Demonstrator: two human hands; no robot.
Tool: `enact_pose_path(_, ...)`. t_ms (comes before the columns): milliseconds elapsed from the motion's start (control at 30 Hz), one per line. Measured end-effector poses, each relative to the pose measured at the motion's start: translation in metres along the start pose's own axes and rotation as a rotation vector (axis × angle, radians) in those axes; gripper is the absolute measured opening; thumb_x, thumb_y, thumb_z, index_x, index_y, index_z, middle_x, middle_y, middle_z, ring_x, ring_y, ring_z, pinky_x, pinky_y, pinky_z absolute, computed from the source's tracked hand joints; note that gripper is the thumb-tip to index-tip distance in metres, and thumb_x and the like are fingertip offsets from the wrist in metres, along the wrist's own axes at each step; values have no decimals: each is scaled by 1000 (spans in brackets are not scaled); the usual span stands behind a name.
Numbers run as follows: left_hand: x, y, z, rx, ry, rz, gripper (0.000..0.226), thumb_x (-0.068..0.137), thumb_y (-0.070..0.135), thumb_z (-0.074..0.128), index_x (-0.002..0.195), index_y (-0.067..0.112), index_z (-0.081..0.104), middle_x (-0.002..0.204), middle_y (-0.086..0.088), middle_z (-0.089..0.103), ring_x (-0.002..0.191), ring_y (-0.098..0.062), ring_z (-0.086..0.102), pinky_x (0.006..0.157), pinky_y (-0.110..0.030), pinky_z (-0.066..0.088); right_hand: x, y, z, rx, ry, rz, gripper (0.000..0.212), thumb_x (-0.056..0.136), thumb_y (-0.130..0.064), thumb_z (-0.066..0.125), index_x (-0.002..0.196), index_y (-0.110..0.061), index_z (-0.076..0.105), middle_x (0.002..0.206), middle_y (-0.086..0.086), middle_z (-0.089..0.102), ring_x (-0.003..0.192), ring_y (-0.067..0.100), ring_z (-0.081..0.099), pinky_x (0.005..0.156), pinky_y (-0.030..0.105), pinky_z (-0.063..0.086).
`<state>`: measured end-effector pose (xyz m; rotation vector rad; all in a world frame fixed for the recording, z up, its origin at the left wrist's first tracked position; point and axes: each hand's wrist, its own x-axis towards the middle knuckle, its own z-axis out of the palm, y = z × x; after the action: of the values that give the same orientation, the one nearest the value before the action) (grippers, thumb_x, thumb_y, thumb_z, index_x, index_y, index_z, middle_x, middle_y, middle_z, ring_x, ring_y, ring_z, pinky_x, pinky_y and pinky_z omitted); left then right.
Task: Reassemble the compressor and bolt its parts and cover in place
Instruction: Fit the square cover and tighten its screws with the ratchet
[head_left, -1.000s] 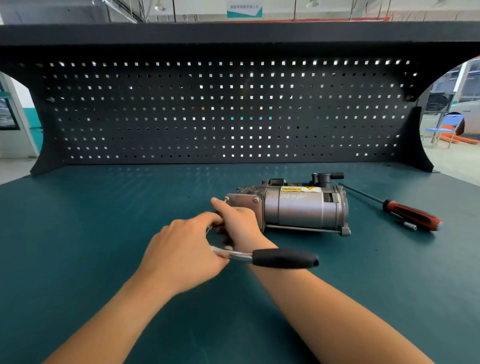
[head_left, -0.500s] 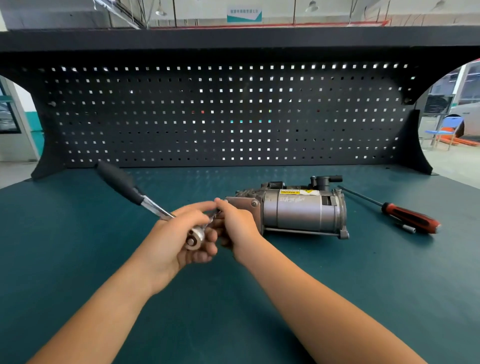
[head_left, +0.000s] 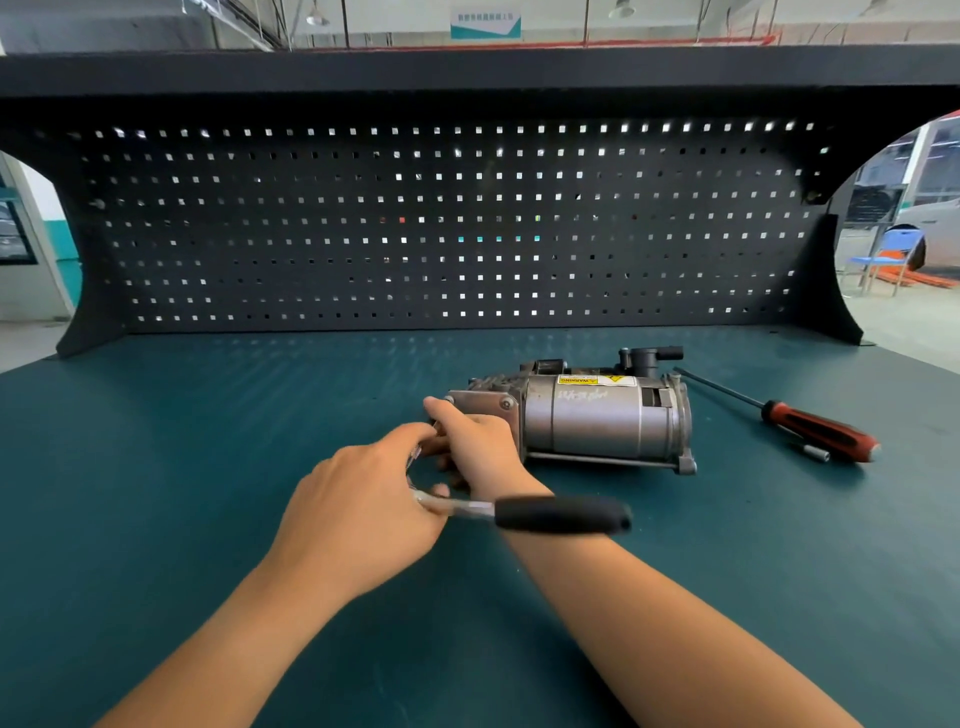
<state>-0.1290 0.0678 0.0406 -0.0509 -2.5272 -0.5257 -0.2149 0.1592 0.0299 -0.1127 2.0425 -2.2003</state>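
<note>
Compressor (head_left: 597, 423), WARNING label (head_left: 596, 380), blurred scrawl (head_left: 582, 396), left hand (head_left: 363, 512) gripping probable ratchet (head_left: 561, 515)

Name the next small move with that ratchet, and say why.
Probably swing the ratchet handle leftward for a fresh stroke. The left hand grips the ratchet near its head, the handle lies across the right wrist with little room to go on, and the right hand curls at the end plate of the compressor, where the bolt is hidden.

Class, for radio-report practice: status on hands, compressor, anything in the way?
Left hand grips ratchet. Right hand curled at compressor end, grip hidden. Screwdriver lies apart, right side.
</note>
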Motion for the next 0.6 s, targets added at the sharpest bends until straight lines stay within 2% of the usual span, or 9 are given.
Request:
enact_pose_path(67, 3, 0, -2, -287, -52, -108, 29, 76, 48, 59, 104, 41, 57, 58, 10, 57, 59, -12, 55, 55, -28, 39, -1, 0, 2, 47, -2, 13, 24, 89, -24, 62, 71, -8, 62, 54, -2, 59, 49, 10, 48, 45, 19, 37)
enact_pose_path(133, 8, 3, -6, -657, -125, -268, 18, 81, 53, 57, 88, 37, 62, 58, 4, 64, 43, -11, 54, 49, -24, 42, -1, 0, 2, 35, -5, 12, 28, 89, -28, 60, 67, -12, 58, 46, -5, 56, 45, 10, 44, 44, 20, 32)
enact_pose_path(200, 10, 7, -13, -1071, -204, -492, 25, 92, 48, 46, 92, 31, 64, 60, -4, 67, 37, -12, 51, 41, -20, 43, -1, -1, 2, 64, -12, 24, 31, 90, -30, 59, 64, -13, 55, 40, -9, 54, 45, 11, 44, 46, 22, 32)
enact_pose_path(267, 10, 9, -17, -1483, -241, -704, 38, 96, 45, 40, 103, 14, 62, 61, -9, 66, 34, -11, 49, 36, -18, 44, 0, -2, 3, 124, -44, 52, 31, 92, -31, 57, 66, -15, 52, 39, -10, 52, 47, 10, 44, 48, 23, 31)
enact_pose_path(333, 10, 6, -20, -1721, -218, -810, 43, 95, 40, 42, 104, 2, 61, 59, -8, 63, 33, -9, 48, 36, -17, 44, -1, -2, 4, 178, -83, 85, 29, 94, -31, 53, 68, -16, 51, 42, -10, 55, 47, 8, 44, 46, 21, 30)
enact_pose_path(400, 11, 3, -21, -1725, -230, -814, 35, 94, 31, 44, 102, 2, 60, 52, -4, 55, 31, -8, 43, 37, -15, 42, -1, -3, 5, 225, -115, 111, 28, 95, -31, 50, 73, -15, 51, 45, -9, 58, 44, 5, 45, 43, 19, 29)
enact_pose_path(500, 14, 2, -20, -1366, -268, -674, 9, 90, 19, 48, 95, 15, 55, 44, 1, 44, 29, -9, 32, 34, -15, 32, -1, -2, 5, 180, -122, 118, 25, 97, -33, 46, 83, -13, 54, 47, -7, 61, 40, 4, 46, 41, 18, 28)
enact_pose_path(533, 15, 0, -18, -1187, -248, -603, 13, 89, 17, 51, 100, 21, 51, 43, 1, 44, 29, -10, 31, 35, -17, 30, -1, -2, 5, 137, -110, 118, 26, 96, -33, 45, 84, -13, 55, 47, -7, 61, 41, 5, 45, 42, 19, 28)
enact_pose_path(600, 13, -5, -12, -781, -170, -428, 35, 83, 22, 58, 112, 29, 40, 45, 5, 46, 37, -13, 36, 42, -21, 33, -1, 0, 5, 78, -83, 127, 29, 95, -34, 45, 77, -13, 55, 46, -6, 61, 44, 8, 44, 44, 20, 28)
